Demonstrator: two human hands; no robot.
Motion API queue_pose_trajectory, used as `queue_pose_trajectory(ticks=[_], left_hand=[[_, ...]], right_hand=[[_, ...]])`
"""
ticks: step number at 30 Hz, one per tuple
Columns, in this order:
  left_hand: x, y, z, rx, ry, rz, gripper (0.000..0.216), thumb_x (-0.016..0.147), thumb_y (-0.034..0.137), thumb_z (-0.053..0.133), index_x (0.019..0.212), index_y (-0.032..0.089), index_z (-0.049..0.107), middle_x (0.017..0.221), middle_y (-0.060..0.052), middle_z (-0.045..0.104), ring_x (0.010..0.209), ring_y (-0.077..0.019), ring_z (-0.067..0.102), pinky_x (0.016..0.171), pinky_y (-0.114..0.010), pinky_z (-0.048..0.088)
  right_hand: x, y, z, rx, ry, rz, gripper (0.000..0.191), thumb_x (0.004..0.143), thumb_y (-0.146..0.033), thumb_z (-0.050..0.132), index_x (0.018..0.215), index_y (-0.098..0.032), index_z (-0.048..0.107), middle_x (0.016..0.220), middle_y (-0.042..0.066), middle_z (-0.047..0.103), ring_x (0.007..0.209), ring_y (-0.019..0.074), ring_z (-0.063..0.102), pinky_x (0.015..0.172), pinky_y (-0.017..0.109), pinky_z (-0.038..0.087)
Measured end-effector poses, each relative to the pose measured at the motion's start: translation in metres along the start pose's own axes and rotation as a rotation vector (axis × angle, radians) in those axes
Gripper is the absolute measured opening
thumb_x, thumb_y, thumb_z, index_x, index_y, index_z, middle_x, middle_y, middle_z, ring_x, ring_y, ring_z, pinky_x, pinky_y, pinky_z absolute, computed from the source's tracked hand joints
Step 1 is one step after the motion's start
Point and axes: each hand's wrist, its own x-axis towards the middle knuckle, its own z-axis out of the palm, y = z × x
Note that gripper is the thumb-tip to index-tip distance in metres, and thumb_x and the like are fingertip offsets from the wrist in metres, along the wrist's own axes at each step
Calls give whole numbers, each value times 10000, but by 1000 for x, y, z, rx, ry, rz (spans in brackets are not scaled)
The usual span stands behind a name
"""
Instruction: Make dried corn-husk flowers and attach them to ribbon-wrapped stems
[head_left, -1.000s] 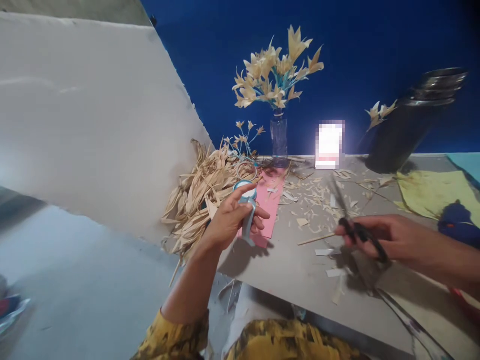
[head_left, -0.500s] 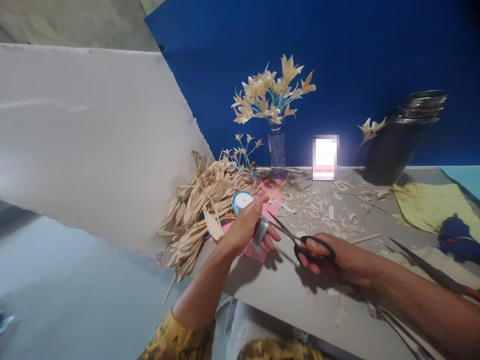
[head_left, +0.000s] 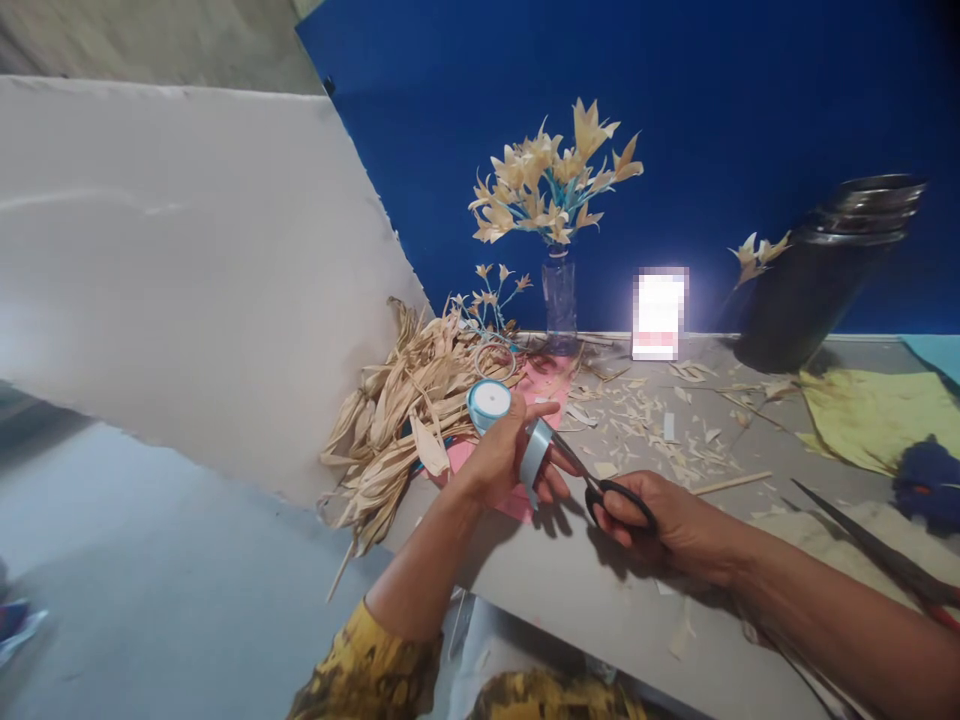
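Note:
My left hand (head_left: 506, 450) holds a spool of light blue ribbon (head_left: 491, 400), its white round face turned up. A loose length of the ribbon (head_left: 535, 455) hangs down across the fingers of that hand. In my right hand (head_left: 641, 515) are black-handled scissors (head_left: 596, 492), thumb and fingers through the loops. Their blades point left and reach the ribbon near my left fingers; whether they are fully closed is hard to see. Beneath my left hand lies pink paper (head_left: 544, 385). Dried husks (head_left: 409, 410) are heaped just left of the spool.
A clear vase (head_left: 559, 300) with husk flowers (head_left: 555, 180) stands at the back. Farther right are a glowing blurred-out rectangle (head_left: 660, 315), a dark tilted flask (head_left: 817, 280) and yellow paper (head_left: 870, 410). Large shears (head_left: 877, 550) lie at the right. Husk scraps (head_left: 652, 420) litter the table.
The scissors have moved left, their blades now closer together and at the ribbon beside my left fingers. The hanging ribbon shows wider. The view has shifted slightly.

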Motion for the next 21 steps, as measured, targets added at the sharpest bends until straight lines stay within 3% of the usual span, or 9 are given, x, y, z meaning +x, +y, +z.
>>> queue_pose_trajectory(ticks=[4, 7, 11, 16, 21], left_hand=[[-6, 0, -4, -27, 155, 60, 939, 870, 820, 366, 1573, 204, 277, 851, -138, 765, 670, -272, 753, 596, -356, 582], [-14, -4, -7, -66, 256, 111, 885, 860, 787, 473, 1478, 159, 388, 801, -109, 740, 685, -277, 756, 639, -380, 600], [-24, -14, -6, -56, 278, 103, 684, 794, 665, 697, 1193, 127, 560, 779, -104, 735, 662, -253, 744, 615, -350, 592], [-35, -21, -4, 91, 305, 42, 489, 665, 401, 882, 985, 141, 619, 756, -92, 747, 645, -219, 732, 610, -306, 562], [-30, -12, -1, 114, 368, 167, 522, 730, 519, 818, 1042, 140, 643, 810, -58, 728, 685, -150, 688, 672, -271, 533]], right_hand=[[3, 2, -4, 155, 36, -48, 561, 672, -684, 797, 680, -167, 580, 556, -47, 468, 445, 44, 239, 422, 215, 130], [3, 4, -7, 238, 65, -67, 575, 658, -689, 822, 703, -155, 612, 573, -41, 465, 470, 48, 219, 422, 207, 126], [4, 7, -9, 277, 73, -78, 577, 660, -678, 838, 713, -141, 634, 599, -32, 482, 475, 40, 237, 419, 192, 137], [5, 11, -10, 269, 76, -84, 547, 711, -659, 814, 722, -140, 640, 615, -27, 494, 474, 40, 252, 424, 194, 148], [4, 13, -7, 146, 90, -83, 556, 716, -677, 789, 698, -156, 595, 598, -37, 489, 464, 41, 279, 430, 202, 157]])
